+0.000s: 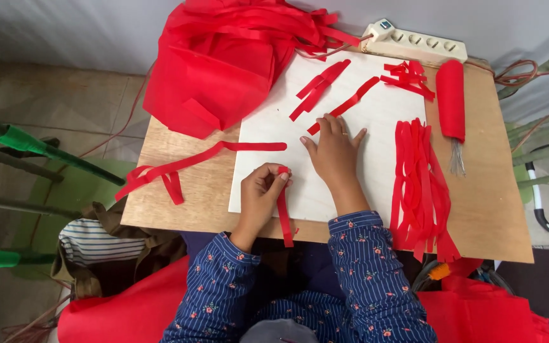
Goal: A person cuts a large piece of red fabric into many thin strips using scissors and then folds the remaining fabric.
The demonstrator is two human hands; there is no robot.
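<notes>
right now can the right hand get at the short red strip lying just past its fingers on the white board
Probably yes. The right hand lies flat on the white board, fingertips almost at the short red strip, with only bare board between. The left hand pinches another strip, clear of the way.

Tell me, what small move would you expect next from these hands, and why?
Probably the right hand draws the loose red strip at its fingertips toward the left hand. The left already pinches the top of another red strip, while the right lies flat on the white board, holding nothing.
</notes>
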